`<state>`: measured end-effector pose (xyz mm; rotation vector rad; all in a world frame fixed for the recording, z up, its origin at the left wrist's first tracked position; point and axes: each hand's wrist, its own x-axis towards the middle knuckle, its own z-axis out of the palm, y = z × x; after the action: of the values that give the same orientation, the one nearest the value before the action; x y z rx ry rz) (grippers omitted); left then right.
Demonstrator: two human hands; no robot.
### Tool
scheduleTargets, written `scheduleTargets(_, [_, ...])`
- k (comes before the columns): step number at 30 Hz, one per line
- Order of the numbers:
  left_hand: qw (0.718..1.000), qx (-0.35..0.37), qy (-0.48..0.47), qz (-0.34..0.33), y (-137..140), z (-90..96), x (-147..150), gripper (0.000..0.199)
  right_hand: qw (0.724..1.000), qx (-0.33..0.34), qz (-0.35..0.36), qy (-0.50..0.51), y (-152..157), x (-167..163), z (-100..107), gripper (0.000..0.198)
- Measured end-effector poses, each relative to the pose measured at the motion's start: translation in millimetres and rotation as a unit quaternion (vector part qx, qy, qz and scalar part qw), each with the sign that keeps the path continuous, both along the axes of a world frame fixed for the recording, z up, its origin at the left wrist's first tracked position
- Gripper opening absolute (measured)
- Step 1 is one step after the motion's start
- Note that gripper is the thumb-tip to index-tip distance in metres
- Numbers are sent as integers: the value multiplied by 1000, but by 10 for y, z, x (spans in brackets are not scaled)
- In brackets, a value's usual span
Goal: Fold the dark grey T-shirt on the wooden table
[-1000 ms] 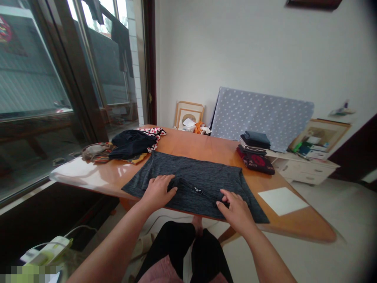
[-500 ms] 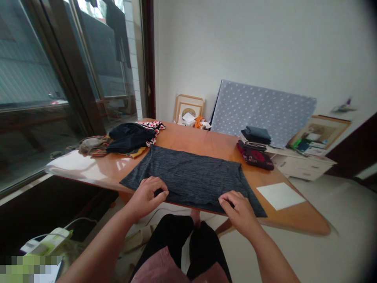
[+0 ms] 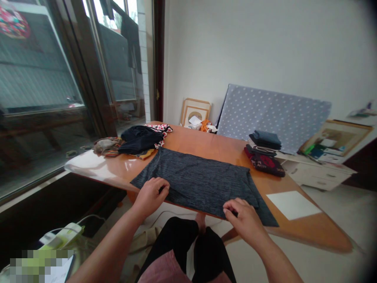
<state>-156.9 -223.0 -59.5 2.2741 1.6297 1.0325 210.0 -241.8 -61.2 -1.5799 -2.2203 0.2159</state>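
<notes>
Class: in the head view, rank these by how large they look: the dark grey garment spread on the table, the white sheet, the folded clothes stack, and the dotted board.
1. dotted board and dark grey garment: too alike, and at different distances, to rank
2. folded clothes stack and white sheet: alike

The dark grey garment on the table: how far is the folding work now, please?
Done: a stack of folded clothes sits at the far right of the table. In hand: the dark grey garment lies spread flat, and the left hand and right hand both pinch its near edge. Left: this garment looks at most partly folded, and a loose pile of clothes waits at the far left.
</notes>
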Motion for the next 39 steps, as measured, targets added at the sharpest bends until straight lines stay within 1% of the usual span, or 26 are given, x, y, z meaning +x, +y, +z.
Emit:
scheduleTargets(3, [1000,0,-4,24,17,23,-40,16,1000,1,5,20,47,60,-76,23])
scheduleTargets(6, [998,24,-8,61,89,67,-86,17,998,25,-24,59,112,123,-137,28])
scheduleTargets(9, [995,36,23,95,210,99,-163,21,994,51,-56,84,181,180,-157,30])
scheduleTargets(11, [991,10,64,117,289,98,-241,24,993,52,-68,84,218,215,-162,33])
scheduleTargets(14, [984,-38,105,139,365,68,-391,32,995,24,-72,70,250,263,-188,38])
scheduleTargets(17, [985,-36,81,146,389,41,-539,35,995,6,-73,62,260,300,-228,40])
scheduleTargets(19, [984,-27,56,169,387,37,-609,32,995,6,-76,63,271,313,-246,41])
scheduleTargets(22, [977,-46,49,203,367,41,-658,25,994,10,-84,68,302,314,-257,42])
scheduleTargets(26, [976,-71,82,188,332,50,-664,30,994,8,-87,62,330,303,-264,42])
scheduleTargets(29, [973,-74,85,200,320,71,-642,34,995,3,-86,53,317,293,-263,40])
scheduleTargets(32, [971,-48,94,212,317,99,-587,30,995,4,-86,54,297,281,-247,40])
scheduleTargets(34, [973,-30,116,196,311,113,-543,28,995,7,-85,56,293,277,-237,41])
scheduleTargets(37, [976,-41,150,155,317,129,-497,21,995,11,-77,58,305,287,-243,42])
scheduleTargets(39, [973,-48,158,159,362,153,-484,18,995,13,-71,63,320,307,-262,42])
